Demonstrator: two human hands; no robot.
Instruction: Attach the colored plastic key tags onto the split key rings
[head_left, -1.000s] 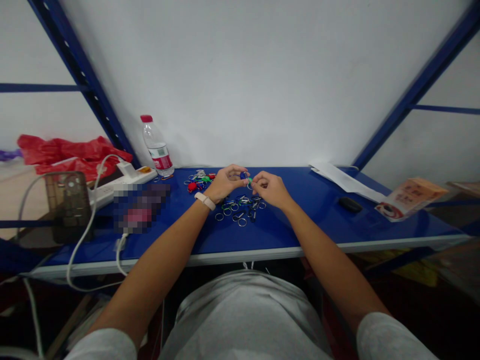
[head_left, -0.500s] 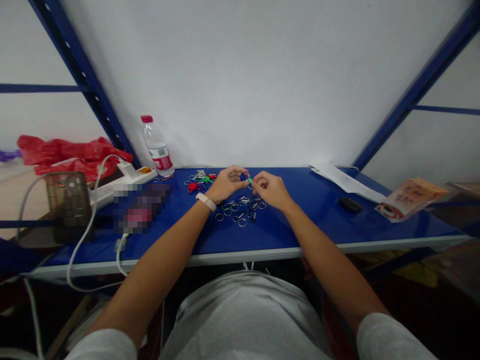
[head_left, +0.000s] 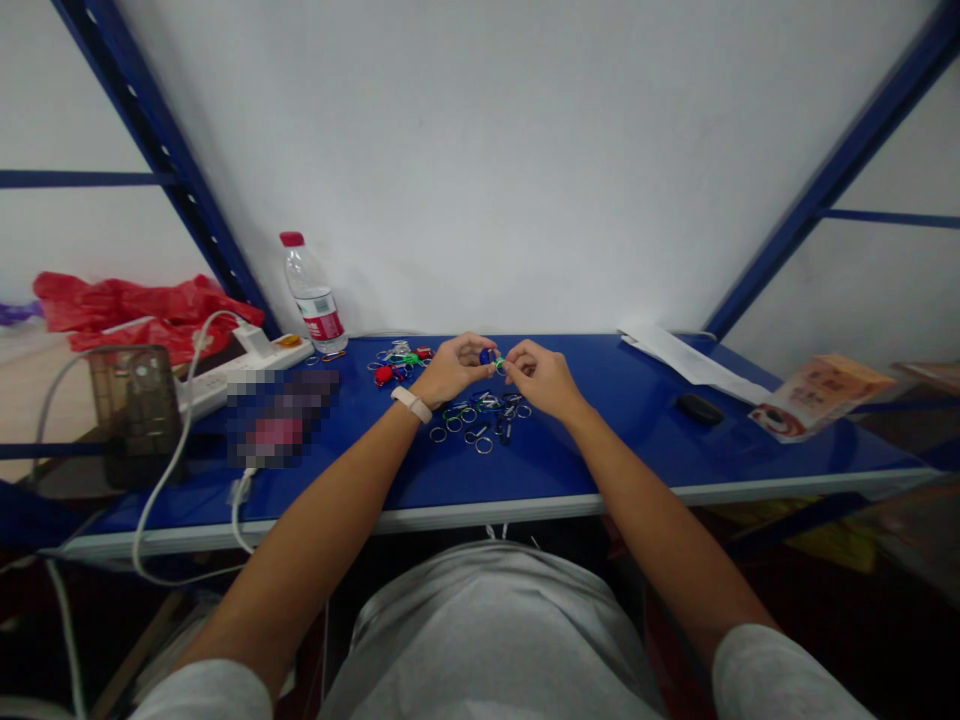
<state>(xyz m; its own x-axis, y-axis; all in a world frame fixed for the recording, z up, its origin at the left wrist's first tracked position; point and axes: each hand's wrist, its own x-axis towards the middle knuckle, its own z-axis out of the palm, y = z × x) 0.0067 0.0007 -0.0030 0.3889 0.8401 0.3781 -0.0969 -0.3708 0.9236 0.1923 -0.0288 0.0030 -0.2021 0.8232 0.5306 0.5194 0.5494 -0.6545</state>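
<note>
My left hand (head_left: 454, 366), with a pale band at the wrist, is closed on a small round blue piece (head_left: 485, 356). Against it, my right hand (head_left: 541, 376) pinches a green carabiner with a metal ring (head_left: 499, 367); fingers partly cover where the two pieces meet. Below my hands lies a loose pile of carabiners with split key rings (head_left: 484, 412), mostly dark, blue and silver. Left of my left hand is a second group of keychains (head_left: 402, 360) with red, green and blue parts.
A water bottle (head_left: 312, 292) stands at the back left. Nearby are a white power strip (head_left: 217, 381), a charging phone (head_left: 289, 415) and a cable (head_left: 161, 500). White paper (head_left: 679, 358), a black oval object (head_left: 699, 408) and an orange-white packet (head_left: 821, 395) lie right.
Almost nothing differs. Both hands keep their hold close together, with only a slight shift of the fingers around the blue and green pieces.
</note>
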